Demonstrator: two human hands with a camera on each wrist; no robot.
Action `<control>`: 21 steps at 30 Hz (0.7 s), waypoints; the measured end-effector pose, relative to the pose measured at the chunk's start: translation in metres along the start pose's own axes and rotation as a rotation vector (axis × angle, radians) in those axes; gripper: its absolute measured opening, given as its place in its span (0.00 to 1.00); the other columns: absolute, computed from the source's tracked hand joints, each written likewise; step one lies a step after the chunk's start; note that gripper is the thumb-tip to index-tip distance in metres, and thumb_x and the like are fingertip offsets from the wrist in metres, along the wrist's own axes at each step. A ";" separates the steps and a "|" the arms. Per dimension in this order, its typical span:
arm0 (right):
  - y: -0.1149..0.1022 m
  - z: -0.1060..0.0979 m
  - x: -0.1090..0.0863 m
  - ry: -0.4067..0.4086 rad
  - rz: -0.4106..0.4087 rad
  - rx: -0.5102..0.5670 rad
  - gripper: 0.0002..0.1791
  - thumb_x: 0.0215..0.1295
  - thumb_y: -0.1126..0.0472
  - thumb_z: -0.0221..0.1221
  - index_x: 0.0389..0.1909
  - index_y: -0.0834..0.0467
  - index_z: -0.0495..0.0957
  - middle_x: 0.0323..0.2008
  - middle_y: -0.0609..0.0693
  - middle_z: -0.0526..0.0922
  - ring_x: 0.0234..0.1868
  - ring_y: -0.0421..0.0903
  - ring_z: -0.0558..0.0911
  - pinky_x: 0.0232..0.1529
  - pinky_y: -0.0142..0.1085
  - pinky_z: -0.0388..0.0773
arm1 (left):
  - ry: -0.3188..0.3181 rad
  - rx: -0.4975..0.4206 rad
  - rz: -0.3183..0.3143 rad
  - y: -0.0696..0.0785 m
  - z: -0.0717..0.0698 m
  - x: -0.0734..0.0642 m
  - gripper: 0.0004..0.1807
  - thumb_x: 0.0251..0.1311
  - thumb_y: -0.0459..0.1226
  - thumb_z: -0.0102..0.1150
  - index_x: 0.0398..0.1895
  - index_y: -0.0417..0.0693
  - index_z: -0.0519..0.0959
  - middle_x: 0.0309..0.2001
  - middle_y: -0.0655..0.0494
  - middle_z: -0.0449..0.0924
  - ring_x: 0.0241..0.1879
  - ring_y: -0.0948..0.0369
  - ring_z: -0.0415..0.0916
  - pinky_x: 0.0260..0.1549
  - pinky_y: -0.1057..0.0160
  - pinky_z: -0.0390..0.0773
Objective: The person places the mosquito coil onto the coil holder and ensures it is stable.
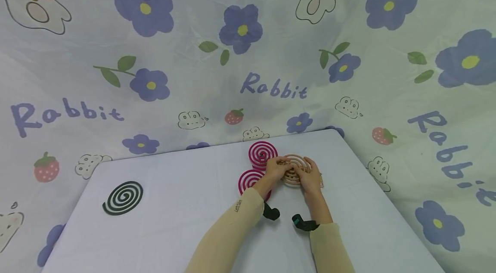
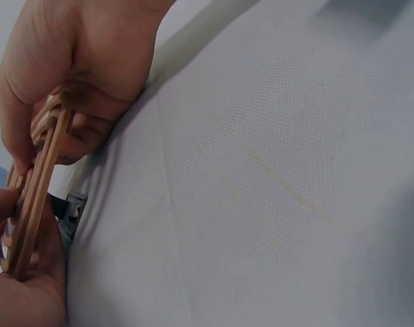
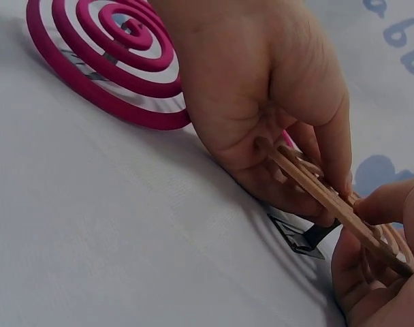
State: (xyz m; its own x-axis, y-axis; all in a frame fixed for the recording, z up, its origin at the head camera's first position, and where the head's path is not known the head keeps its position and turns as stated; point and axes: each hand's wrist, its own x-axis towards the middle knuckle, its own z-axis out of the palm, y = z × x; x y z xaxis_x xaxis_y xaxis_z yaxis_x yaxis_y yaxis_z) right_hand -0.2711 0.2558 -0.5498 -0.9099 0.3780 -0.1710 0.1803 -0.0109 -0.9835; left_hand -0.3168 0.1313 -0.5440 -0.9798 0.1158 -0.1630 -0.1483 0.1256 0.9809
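Observation:
Both hands hold a tan mosquito coil [image 1: 291,182], tilted on edge above the white table. My left hand [image 1: 276,170] grips its left side with thumb and fingers. On the opposite side, my right hand [image 1: 311,178] pinches it, the thumbs close together near the middle. Beneath the coil in the right wrist view is a small metal coil stand [image 3: 297,238]; the left wrist view shows the stand [image 2: 73,210] between the hands. Two pink mosquito coils lie left of the hands, a far one [image 1: 263,152] and a near one [image 1: 248,177] partly hidden by the left forearm.
A dark green mosquito coil [image 1: 125,197] lies at the left of the white-covered table [image 1: 186,204]. A small yellow-and-red item [image 1: 321,181] shows just right of the right hand. Behind and beside the table hangs a printed curtain [image 1: 186,62].

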 end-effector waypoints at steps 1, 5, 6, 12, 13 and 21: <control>0.000 0.000 0.000 0.000 -0.001 0.002 0.34 0.64 0.63 0.64 0.69 0.58 0.62 0.67 0.60 0.64 0.62 0.53 0.68 0.58 0.41 0.67 | 0.004 0.006 0.000 0.000 0.000 0.000 0.09 0.52 0.30 0.71 0.38 0.43 0.86 0.45 0.55 0.82 0.50 0.61 0.76 0.45 0.66 0.77; -0.003 0.002 -0.002 0.007 0.004 0.031 0.33 0.64 0.66 0.63 0.68 0.57 0.64 0.66 0.58 0.66 0.59 0.50 0.70 0.51 0.32 0.71 | 0.009 0.004 0.004 0.002 0.001 -0.001 0.08 0.52 0.31 0.71 0.37 0.43 0.86 0.45 0.54 0.83 0.50 0.60 0.76 0.46 0.65 0.77; -0.003 0.002 -0.003 0.009 0.002 0.047 0.33 0.63 0.67 0.63 0.68 0.58 0.64 0.65 0.59 0.66 0.58 0.50 0.71 0.48 0.29 0.72 | 0.006 -0.006 0.006 0.002 0.001 -0.001 0.08 0.53 0.30 0.71 0.38 0.43 0.86 0.45 0.54 0.83 0.50 0.60 0.76 0.46 0.66 0.77; -0.003 0.002 -0.004 0.017 0.007 0.114 0.33 0.63 0.70 0.61 0.69 0.60 0.62 0.63 0.61 0.67 0.57 0.51 0.72 0.41 0.22 0.74 | -0.003 -0.032 -0.002 0.006 0.002 -0.003 0.09 0.54 0.30 0.69 0.39 0.42 0.86 0.44 0.54 0.83 0.48 0.61 0.77 0.43 0.67 0.78; -0.003 0.002 -0.004 0.018 0.012 0.112 0.34 0.63 0.69 0.62 0.69 0.59 0.62 0.63 0.60 0.68 0.57 0.50 0.72 0.41 0.22 0.74 | -0.001 -0.031 -0.007 0.006 0.002 -0.004 0.09 0.54 0.30 0.69 0.39 0.42 0.86 0.44 0.54 0.83 0.48 0.61 0.77 0.43 0.67 0.78; 0.003 0.003 -0.001 0.015 -0.007 0.063 0.33 0.64 0.69 0.61 0.68 0.60 0.62 0.63 0.61 0.68 0.57 0.51 0.72 0.41 0.22 0.73 | 0.006 -0.012 0.000 0.002 0.003 -0.001 0.08 0.54 0.30 0.70 0.38 0.42 0.86 0.44 0.55 0.84 0.48 0.61 0.77 0.44 0.67 0.78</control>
State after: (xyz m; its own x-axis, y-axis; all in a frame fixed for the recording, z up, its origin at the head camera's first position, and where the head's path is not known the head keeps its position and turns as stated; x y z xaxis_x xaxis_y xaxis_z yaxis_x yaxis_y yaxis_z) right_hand -0.2704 0.2529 -0.5526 -0.9051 0.3925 -0.1634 0.1492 -0.0665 -0.9866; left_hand -0.3155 0.1342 -0.5420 -0.9806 0.1100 -0.1624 -0.1499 0.1142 0.9821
